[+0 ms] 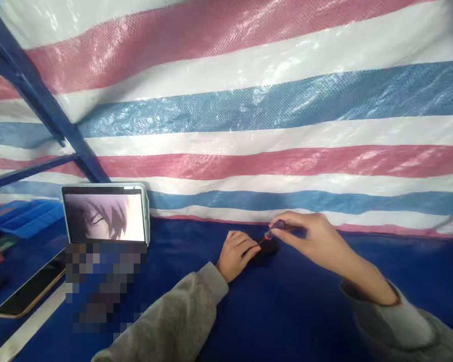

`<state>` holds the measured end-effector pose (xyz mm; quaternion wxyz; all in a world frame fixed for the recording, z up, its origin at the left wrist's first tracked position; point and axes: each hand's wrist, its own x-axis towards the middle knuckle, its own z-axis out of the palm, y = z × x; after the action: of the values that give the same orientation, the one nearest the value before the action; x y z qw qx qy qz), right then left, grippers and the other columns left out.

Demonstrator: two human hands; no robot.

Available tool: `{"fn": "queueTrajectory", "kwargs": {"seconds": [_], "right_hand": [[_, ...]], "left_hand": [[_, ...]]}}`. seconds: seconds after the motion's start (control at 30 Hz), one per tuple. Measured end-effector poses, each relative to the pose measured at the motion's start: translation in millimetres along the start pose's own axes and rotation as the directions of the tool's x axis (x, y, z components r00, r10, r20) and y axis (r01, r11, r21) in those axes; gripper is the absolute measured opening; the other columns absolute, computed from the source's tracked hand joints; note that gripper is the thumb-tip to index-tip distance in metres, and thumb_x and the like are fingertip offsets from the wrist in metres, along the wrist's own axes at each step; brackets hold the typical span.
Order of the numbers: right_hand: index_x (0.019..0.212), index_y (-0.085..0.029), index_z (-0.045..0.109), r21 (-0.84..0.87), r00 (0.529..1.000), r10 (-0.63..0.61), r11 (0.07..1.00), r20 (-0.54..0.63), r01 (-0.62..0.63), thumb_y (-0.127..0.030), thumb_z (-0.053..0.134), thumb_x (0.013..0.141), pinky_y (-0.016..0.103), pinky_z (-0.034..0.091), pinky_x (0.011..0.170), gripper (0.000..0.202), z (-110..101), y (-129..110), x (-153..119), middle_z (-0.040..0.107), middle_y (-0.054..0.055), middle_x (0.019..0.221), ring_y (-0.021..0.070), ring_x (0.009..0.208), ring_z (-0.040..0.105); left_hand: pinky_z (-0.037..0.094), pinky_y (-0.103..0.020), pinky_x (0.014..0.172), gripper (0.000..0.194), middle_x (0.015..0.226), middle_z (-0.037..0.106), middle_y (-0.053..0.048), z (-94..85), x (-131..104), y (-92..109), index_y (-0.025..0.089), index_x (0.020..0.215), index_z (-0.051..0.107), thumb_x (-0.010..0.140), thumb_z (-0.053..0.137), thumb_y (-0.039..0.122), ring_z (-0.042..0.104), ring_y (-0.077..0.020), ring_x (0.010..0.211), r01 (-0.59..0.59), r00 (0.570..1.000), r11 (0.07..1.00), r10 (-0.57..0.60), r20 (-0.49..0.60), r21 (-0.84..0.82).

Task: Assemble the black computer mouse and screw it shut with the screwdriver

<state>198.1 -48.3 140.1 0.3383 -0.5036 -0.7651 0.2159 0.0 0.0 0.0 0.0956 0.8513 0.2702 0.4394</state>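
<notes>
While the head view looks down at the blue tabletop [283, 311], here's the right hand [317, 239], thumb and fingers pinching a small screwdriver [278, 227] by its dark handle, shaft slanting toward a black object [270, 248] lying there! The left hand [236, 253], fingers bent close together, sits at the shaft's tip; whether it grips the black object, I can't tell. Farther left, a lit tablet [105, 217] stands upright.

There was one tablet [146, 221]. To the tablet's right were two hands, a left hand [234, 255] and a right hand [320, 242], plus one screwdriver-like tool [278, 228] and one small dark piece [271, 247]. Nearer than the tablet came two grey sleeves [177, 314]. Left of the tablet lay one phone [33, 284] and at least one blue tray [33, 218]; behind it, one striped sheet [256, 110].
</notes>
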Motion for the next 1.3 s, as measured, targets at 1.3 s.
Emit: {"fn": "queueTrajectory", "kwargs": {"seconds": [1.3], "right_hand": [[0.087,-0.024,0.067,0.255,0.989,0.119,0.963,-0.092,-0.092,-0.05,0.064,0.08,0.033,0.056,0.081,0.027,-4.6,-0.9,-0.9,0.075,0.003,0.087,0.0217,0.084,0.071]], "left_hand": [[0.045,-0.031,0.069,0.014,0.074,0.068,-0.004,-8.1,-0.9,2.8,0.017,0.088,0.072,0.092,0.061,0.025,0.061,-0.0166,0.07,0.031,0.955,0.997,-0.048,-0.291,-0.064]]}}
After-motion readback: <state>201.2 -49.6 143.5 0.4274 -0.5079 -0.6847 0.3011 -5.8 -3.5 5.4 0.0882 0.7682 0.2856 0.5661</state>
